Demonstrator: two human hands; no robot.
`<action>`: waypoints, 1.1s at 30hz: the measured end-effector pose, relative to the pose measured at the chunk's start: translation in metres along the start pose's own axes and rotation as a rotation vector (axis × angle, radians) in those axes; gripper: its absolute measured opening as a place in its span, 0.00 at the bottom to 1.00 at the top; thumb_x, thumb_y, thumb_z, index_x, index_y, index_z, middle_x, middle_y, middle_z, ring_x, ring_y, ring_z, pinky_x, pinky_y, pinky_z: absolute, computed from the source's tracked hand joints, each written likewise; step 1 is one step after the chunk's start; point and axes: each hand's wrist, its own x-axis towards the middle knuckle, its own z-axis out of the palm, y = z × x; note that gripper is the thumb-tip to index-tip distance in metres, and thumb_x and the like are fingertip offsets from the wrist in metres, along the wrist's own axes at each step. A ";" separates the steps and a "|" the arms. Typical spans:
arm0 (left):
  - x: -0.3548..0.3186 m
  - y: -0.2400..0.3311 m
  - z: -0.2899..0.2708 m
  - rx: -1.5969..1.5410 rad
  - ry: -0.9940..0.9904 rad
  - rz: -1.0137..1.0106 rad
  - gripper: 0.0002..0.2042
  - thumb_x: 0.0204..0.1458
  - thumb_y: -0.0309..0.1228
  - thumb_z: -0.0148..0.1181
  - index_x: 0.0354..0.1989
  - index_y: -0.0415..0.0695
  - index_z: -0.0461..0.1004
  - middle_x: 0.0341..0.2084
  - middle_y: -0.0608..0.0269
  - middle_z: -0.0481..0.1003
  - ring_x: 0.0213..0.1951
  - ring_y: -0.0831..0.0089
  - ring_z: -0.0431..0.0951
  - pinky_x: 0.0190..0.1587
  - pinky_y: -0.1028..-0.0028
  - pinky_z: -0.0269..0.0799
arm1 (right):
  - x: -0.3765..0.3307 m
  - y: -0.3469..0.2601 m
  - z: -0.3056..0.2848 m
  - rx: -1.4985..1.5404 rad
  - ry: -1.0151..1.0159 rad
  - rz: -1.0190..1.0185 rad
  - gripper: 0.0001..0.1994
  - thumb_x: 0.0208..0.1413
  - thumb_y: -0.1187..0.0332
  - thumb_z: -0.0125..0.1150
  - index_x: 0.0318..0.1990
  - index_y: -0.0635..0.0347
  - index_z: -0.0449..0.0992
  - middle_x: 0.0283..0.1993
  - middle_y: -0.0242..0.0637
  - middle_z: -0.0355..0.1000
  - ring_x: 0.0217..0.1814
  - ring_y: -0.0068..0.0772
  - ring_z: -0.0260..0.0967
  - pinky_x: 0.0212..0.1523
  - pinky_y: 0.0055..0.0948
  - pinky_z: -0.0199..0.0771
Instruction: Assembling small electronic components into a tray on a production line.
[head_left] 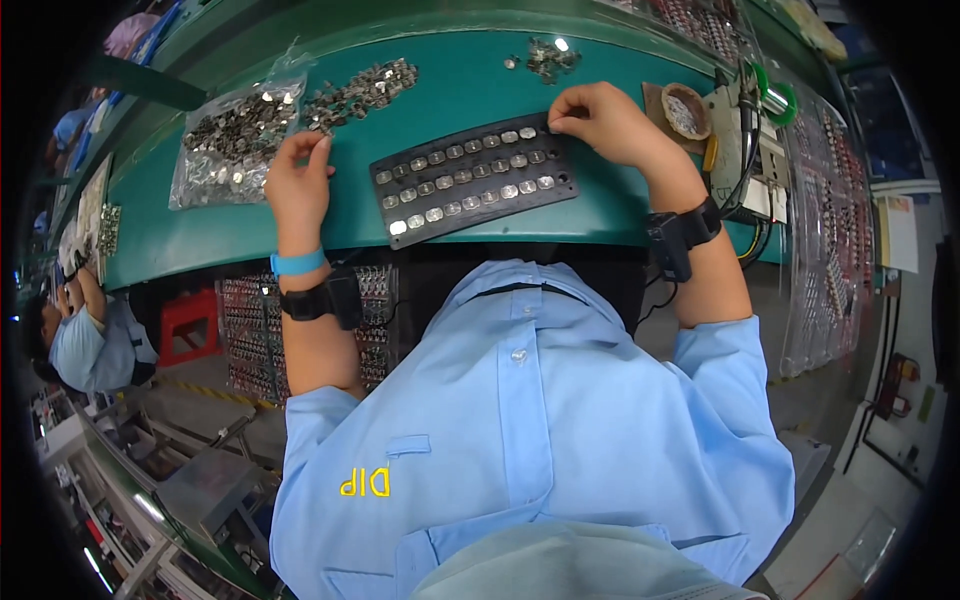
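A black slotted tray (470,195) lies at a slight tilt on the green tabletop, with three rows of small shiny metal pieces in its pockets. Dark holes show at its right end. Over the tray's far right corner, my right hand (603,122) has thumb and forefinger pinched together; anything between them is too small to make out. My left hand (300,180) is closed in a pinch left of the tray. It hovers between a loose pile of small metal pieces (365,92) and a clear plastic bag (205,180) of similar pieces. What its fingertips hold is hidden.
Another small pile of metal pieces (548,62) sits at the far edge. To the right stand a round bowl (685,112), a boxy device with cables (750,150) and a green wire spool (775,95). A co-worker (95,335) is at far left, near a red stool (190,328).
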 end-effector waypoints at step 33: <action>-0.083 0.114 0.085 -0.818 -0.836 -0.376 0.16 0.64 0.28 0.52 0.57 0.36 0.73 0.37 0.69 0.77 0.33 0.85 0.71 0.37 0.83 0.70 | -0.059 -0.065 0.060 -0.119 0.592 -0.494 0.07 0.46 0.75 0.70 0.34 0.59 0.82 0.33 0.35 0.77 0.36 0.38 0.72 0.40 0.32 0.69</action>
